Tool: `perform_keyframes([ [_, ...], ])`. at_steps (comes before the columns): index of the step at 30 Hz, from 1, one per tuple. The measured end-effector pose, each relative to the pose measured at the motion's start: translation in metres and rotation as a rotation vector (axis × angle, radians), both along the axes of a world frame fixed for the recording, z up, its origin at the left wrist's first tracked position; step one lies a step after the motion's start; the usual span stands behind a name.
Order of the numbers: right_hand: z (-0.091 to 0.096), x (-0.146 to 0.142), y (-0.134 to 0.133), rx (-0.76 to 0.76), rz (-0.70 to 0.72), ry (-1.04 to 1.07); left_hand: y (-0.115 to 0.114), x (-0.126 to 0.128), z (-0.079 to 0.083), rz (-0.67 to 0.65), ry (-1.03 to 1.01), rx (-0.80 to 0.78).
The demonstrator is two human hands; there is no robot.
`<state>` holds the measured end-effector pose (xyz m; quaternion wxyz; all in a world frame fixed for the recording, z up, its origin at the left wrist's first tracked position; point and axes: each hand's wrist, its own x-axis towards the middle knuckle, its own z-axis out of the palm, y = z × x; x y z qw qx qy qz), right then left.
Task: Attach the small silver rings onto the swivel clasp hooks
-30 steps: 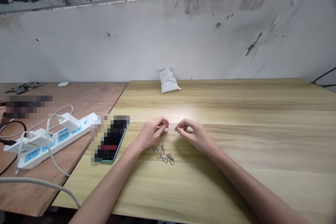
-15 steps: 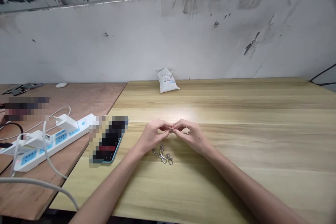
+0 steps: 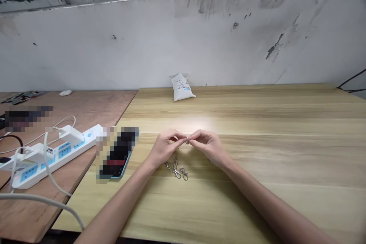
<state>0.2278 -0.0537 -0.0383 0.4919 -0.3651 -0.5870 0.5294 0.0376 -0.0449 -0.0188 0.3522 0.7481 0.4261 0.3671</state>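
Note:
My left hand and my right hand meet above the wooden table, thumbs and index fingers pinched together. Between the fingertips is a small silvery metal ring, held by both hands; its finer shape is mostly covered. Just below my left hand, several silvery lobster clasps lie in a loose group on the tabletop. Some more metal shows in the gap under my left thumb, partly hidden. A bit of metal also peeks out beneath my right hand.
A phone with a light blue edge, partly pixelated, lies left of my left forearm. Farther left, a white power strip with chargers and cables rests on a brown table. A white labelled packet stands near the wall.
My fingertips have shifted slightly on the small ring, and the gap between the two hands looks a little wider. The clasps on the table stay put.

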Motion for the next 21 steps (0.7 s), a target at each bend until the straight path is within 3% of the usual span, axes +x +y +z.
perform_keyframes([
  [4, 0.0005, -0.0005, -0.0002, -0.087, 0.056, 0.076, 0.0001, 0.0005, -0.0008, -0.04, 0.001, 0.063],
  [13, 0.0063, -0.0019, -0.0048, -0.168, 0.08, 0.163, -0.0004, 0.001, -0.0008, 0.055, 0.121, -0.072],
  [21, 0.0067, -0.0003, -0.0043, -0.147, 0.105, 0.176, 0.0048, 0.0002, -0.0029, 0.076, -0.102, -0.308],
])
